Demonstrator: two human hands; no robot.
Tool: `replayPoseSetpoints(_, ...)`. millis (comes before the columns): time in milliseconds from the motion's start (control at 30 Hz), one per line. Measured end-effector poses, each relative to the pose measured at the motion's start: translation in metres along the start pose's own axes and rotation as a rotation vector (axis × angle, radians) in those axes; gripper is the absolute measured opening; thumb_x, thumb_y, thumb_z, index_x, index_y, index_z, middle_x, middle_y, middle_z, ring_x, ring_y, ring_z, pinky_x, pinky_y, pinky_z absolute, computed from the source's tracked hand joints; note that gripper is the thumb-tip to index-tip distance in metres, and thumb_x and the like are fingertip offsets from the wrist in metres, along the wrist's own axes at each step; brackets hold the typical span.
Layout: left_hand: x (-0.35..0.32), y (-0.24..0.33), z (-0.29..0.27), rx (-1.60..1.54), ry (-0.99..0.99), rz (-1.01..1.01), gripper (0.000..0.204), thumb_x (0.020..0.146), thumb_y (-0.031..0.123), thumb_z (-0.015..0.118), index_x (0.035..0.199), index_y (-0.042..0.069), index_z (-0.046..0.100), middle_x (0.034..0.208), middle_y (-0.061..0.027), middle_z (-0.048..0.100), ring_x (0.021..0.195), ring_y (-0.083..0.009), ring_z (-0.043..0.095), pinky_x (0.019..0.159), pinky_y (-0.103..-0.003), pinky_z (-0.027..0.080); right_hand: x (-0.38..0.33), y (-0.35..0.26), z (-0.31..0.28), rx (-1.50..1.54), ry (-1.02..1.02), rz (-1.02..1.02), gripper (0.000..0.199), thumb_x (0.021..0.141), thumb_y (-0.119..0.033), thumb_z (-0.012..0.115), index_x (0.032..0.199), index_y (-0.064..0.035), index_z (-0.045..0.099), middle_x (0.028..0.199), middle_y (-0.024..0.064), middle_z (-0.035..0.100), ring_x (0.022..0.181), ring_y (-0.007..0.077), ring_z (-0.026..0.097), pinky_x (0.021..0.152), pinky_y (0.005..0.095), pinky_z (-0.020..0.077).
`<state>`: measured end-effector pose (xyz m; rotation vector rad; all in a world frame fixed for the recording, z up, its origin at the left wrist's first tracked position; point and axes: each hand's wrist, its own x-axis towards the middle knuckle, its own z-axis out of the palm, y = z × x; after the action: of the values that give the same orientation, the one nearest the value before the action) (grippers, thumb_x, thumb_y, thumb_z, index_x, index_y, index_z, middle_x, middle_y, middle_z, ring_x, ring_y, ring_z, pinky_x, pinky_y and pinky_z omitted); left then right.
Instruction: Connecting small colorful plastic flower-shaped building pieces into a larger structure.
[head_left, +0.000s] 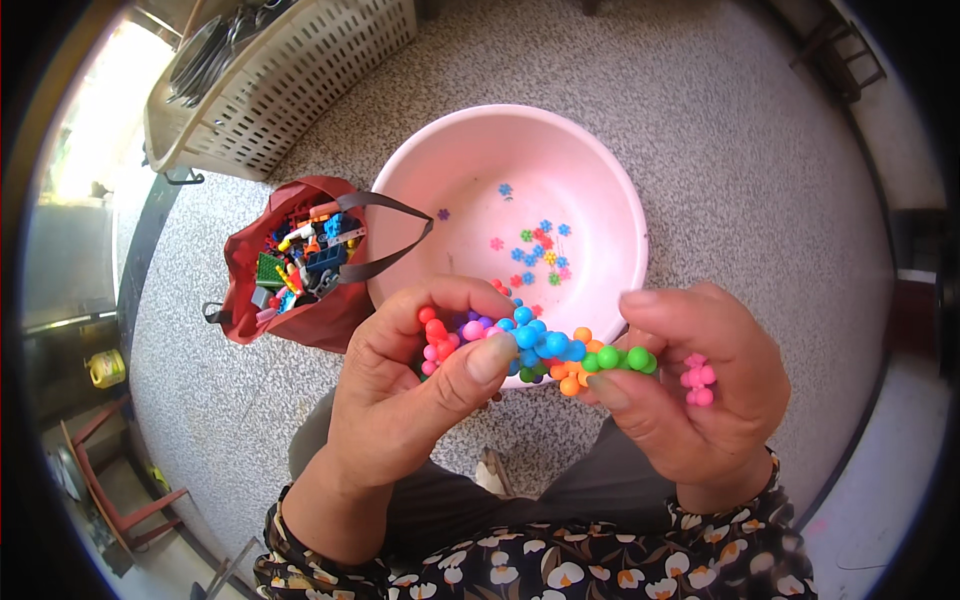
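Above the pink basin, both my hands hold a cluster of joined, knobbly flower-shaped plastic building pieces (pixel 545 342) in blue, orange, red, pink and purple. My left hand (pixel 410 365) grips its left part, with the thumb pressed against the blue pieces. My right hand (pixel 710 385) has its thumb and fingers closed around a green flower-shaped piece (pixel 622 359) at the cluster's right end. A separate pink flower-shaped piece (pixel 699 380) is tucked against the curled fingers of that hand. The fingers of my left hand hide part of the cluster.
The pink basin (pixel 420 150) stands on the speckled floor, with several loose flower-shaped pieces (pixel 546 257) scattered inside. To its left, a dark red bag (pixel 320 325) bulges with mixed building blocks; its strap hangs over the rim. A cream slotted basket (pixel 300 90) stands farther back.
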<state>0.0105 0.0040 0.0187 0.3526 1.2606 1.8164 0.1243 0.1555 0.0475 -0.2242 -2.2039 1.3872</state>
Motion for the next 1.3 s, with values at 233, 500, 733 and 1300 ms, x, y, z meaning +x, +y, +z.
replayPoseSetpoints(233, 0.0, 0.002, 0.001, -0.013, 0.014, -0.042, 0.022, 0.085, 0.015, 0.063, 0.101, 0.002, 0.056, 0.08, 0.0005, 0.056, 0.065, -0.0032, 0.049, 0.056, -0.016, 0.039, 0.002, 0.001, -0.007, -0.028, -0.079, -0.106, 0.03, 0.076, 0.002, 0.065, 0.104, 0.002, 0.057, 0.081, 0.0131, 0.059, 0.066, 0.0153, 0.062, 0.057, 0.0219, 0.0486)
replayPoseSetpoints(500, 0.002, -0.003, 0.001, 0.022, 0.029, 0.003, 0.018, 0.083, 0.011, 0.064, 0.098, 0.002, 0.057, 0.077, 0.003, 0.053, 0.064, -0.0015, 0.046, 0.055, -0.015, 0.038, 0.004, 0.003, -0.006, -0.132, -0.085, -0.132, 0.027, 0.076, 0.005, 0.064, 0.103, 0.0019, 0.061, 0.079, 0.0133, 0.062, 0.065, 0.0149, 0.063, 0.056, 0.0222, 0.0498)
replayPoseSetpoints(733, 0.002, 0.0, 0.003, 0.006, 0.03, -0.028, 0.018, 0.084, 0.011, 0.064, 0.098, 0.002, 0.057, 0.076, 0.0034, 0.053, 0.064, -0.0007, 0.044, 0.056, -0.014, 0.036, 0.007, 0.001, -0.008, -0.135, -0.094, -0.132, 0.026, 0.076, 0.002, 0.064, 0.102, 0.0032, 0.061, 0.079, 0.0123, 0.062, 0.066, 0.0134, 0.061, 0.058, 0.0224, 0.0491)
replayPoseSetpoints(1300, 0.001, -0.002, -0.007, -0.096, -0.072, -0.123, 0.042, 0.08, 0.026, 0.066, 0.109, 0.001, 0.048, 0.1, -0.0099, 0.058, 0.09, -0.0199, 0.06, 0.082, -0.034, 0.049, 0.001, 0.009, -0.011, 0.094, -0.129, 0.0, 0.025, 0.086, -0.001, 0.053, 0.109, 0.0081, 0.049, 0.081, 0.015, 0.058, 0.066, 0.015, 0.062, 0.061, 0.0245, 0.0522)
